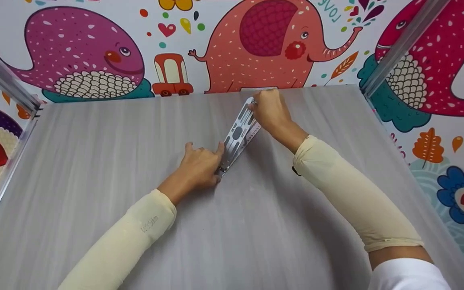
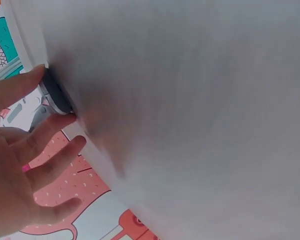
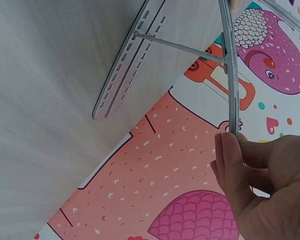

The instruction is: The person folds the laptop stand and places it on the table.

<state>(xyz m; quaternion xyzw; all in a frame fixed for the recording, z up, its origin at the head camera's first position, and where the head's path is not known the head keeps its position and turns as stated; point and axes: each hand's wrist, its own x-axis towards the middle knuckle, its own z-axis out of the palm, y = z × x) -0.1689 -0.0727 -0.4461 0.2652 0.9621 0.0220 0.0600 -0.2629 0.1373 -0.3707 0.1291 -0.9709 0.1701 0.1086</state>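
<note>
A silver metal folding stand with slotted plates, like a laptop stand (image 1: 232, 150), rests tilted open near the back of the table. My right hand (image 1: 272, 110) pinches the raised end of its upper plate (image 3: 232, 85) between thumb and fingers. The slotted lower plate (image 3: 127, 70) lies on the tabletop, and a thin strut (image 3: 185, 48) joins the two. At the joined near end, my left hand (image 1: 199, 167) grips the stand between thumb and index finger. A dark pad (image 2: 56, 92) shows there in the left wrist view; the other left fingers are spread apart.
The grey wood-grain table (image 1: 115, 129) runs back to a wall printed with cartoon animals (image 1: 224, 44). Metal posts (image 1: 405, 46) rise at the back corners. A metal rail (image 1: 2, 189) follows the left edge.
</note>
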